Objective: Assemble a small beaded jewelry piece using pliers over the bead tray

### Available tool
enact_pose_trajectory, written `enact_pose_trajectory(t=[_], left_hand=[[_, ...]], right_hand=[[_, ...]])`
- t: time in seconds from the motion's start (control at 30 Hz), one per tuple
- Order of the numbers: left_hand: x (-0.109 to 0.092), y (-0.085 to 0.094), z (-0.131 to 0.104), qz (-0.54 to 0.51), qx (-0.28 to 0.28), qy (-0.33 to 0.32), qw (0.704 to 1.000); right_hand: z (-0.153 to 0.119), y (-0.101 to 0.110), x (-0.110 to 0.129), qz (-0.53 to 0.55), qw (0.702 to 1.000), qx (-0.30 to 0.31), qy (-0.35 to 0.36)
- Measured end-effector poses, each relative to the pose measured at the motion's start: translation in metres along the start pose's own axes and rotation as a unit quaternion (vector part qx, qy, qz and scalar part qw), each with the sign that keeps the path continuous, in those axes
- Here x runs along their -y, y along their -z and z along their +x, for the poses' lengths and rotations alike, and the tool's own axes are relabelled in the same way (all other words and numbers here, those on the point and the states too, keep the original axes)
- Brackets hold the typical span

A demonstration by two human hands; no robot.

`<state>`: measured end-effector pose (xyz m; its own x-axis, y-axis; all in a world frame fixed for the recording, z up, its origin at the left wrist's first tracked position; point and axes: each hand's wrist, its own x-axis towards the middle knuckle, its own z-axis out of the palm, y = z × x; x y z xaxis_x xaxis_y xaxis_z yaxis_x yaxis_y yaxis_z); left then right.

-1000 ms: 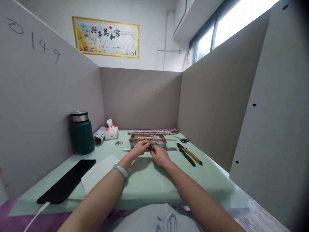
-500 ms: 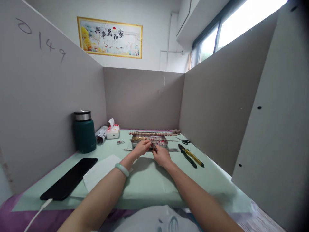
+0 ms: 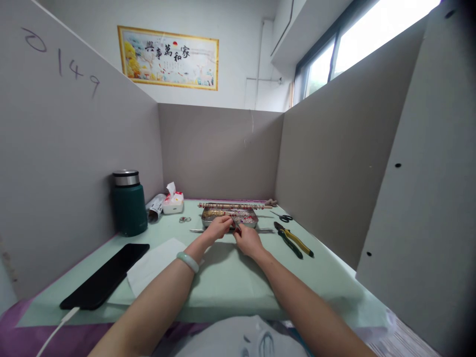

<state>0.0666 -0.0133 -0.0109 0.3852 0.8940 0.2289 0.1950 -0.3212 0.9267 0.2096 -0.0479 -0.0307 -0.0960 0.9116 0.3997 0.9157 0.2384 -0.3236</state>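
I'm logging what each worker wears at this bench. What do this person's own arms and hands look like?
Both forearms are bare, with no sleeves reaching them and no gloves. The left hand has a smooth, pale green bangle round its wrist. The right hand shows no ring, watch or band on its wrist.

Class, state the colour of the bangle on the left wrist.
Pale green bangle, clearest in the head view.

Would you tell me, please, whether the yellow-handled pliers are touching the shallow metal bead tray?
Apart. The head view shows bare green mat between the yellow-handled pliers and the right end of the metal tray, with both lying flat.
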Motion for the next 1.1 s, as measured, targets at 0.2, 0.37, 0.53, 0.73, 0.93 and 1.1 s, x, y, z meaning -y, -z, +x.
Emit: enact_pose_trajectory(t=[0.2, 0.37, 0.53, 0.73, 0.93, 1.1], left_hand=[[0.003, 0.009, -0.003, -0.127, 0.091, 0.019, 0.988], [0.003, 0.014, -0.003, -0.173, 0.142, 0.043, 0.974], [0.000, 0.016, -0.006, -0.171, 0.161, 0.064, 0.970], [-0.003, 0.006, -0.006, -0.106, 0.091, 0.045, 0.989], [-0.008, -0.001, -0.006, -0.072, 0.044, 0.034, 0.996], [-0.005, 0.002, -0.006, -0.086, 0.049, 0.020, 0.995]], right_hand=[[0.000, 0.000, -0.002, 0.018, 1.000, -0.010, 0.017], [-0.001, 0.000, -0.002, 0.020, 0.999, -0.015, 0.032], [-0.001, 0.000, -0.003, 0.021, 0.998, -0.024, 0.048], [0.001, 0.000, -0.002, -0.008, 1.000, -0.014, 0.013], [0.001, 0.000, -0.001, -0.002, 1.000, -0.011, 0.003], [0.000, 0.000, 0.000, -0.002, 1.000, -0.008, 0.002]])
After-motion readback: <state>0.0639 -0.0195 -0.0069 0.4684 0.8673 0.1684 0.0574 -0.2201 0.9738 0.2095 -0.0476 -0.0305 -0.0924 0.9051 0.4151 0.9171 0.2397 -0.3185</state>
